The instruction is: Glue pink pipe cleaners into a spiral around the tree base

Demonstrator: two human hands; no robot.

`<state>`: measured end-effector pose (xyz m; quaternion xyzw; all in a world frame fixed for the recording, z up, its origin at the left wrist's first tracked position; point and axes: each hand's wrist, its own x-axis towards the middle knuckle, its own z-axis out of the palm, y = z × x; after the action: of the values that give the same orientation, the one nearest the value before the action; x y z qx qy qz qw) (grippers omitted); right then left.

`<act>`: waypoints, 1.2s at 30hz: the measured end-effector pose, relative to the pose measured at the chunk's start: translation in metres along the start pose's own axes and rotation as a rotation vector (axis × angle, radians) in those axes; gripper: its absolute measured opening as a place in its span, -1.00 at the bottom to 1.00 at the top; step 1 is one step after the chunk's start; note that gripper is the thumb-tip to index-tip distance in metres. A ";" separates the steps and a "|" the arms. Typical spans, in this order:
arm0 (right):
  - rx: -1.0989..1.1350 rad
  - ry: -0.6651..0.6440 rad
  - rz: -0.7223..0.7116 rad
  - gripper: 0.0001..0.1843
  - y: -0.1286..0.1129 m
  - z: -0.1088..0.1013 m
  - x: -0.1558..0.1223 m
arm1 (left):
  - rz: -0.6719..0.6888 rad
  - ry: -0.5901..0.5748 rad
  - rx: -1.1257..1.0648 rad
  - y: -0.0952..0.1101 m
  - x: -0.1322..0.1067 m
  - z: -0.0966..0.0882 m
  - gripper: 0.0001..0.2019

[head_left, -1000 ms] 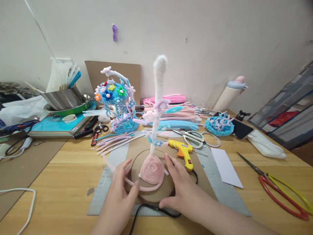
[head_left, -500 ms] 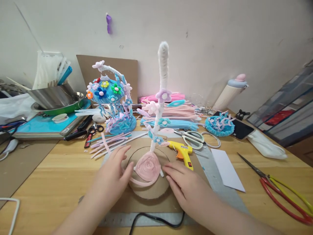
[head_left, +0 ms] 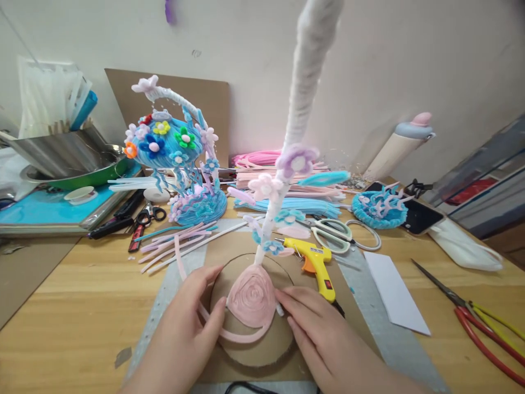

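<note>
A pink pipe-cleaner spiral (head_left: pixel 252 298) lies on a round cardboard disc (head_left: pixel 262 355), with a loose strand curving left toward my left hand. From its back edge rises a white wrapped stem (head_left: pixel 305 82), leaning right, with small flowers along it, among them a purple flower (head_left: pixel 297 161). My left hand (head_left: pixel 191 325) is at the disc's left edge, thumb and forefinger apart, thumb tip near the spiral; the pink strand passes behind its fingers, and its other fingers are hidden. My right hand (head_left: pixel 322 331) rests its outstretched fingertips at the spiral's right edge.
A yellow glue gun (head_left: pixel 314 260) lies behind my right hand, near pale-handled scissors (head_left: pixel 334 235). Red-and-yellow shears (head_left: pixel 471 317) and a white card (head_left: pixel 396 293) are at right. A blue flower-covered pipe-cleaner piece (head_left: pixel 172 142) stands at back left, near loose pipe cleaners (head_left: pixel 176 246).
The view has moved closer, so the stem looks larger and its top leaves the frame. Both hands stay beside the spiral, with the fingers much as before.
</note>
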<state>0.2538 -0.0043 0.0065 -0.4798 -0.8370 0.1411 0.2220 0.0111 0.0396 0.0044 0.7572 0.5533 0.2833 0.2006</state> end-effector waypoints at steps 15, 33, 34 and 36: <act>0.035 -0.066 0.104 -0.53 -0.001 0.002 0.000 | 0.318 -0.161 0.259 0.016 -0.013 0.000 -0.66; -0.035 -0.044 -0.167 -0.60 -0.012 -0.007 0.005 | 0.589 -0.053 0.505 0.017 -0.008 -0.015 -0.81; -0.036 -0.046 -0.165 -0.59 -0.012 -0.007 0.005 | 0.592 -0.044 0.506 0.016 -0.008 -0.015 -0.81; -0.029 -0.039 -0.166 -0.57 -0.011 -0.006 0.005 | 0.588 -0.030 0.510 0.016 -0.008 -0.015 -0.80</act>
<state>0.2462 -0.0059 0.0175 -0.4091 -0.8800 0.1197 0.2095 0.0110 0.0274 0.0242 0.9132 0.3622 0.1709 -0.0759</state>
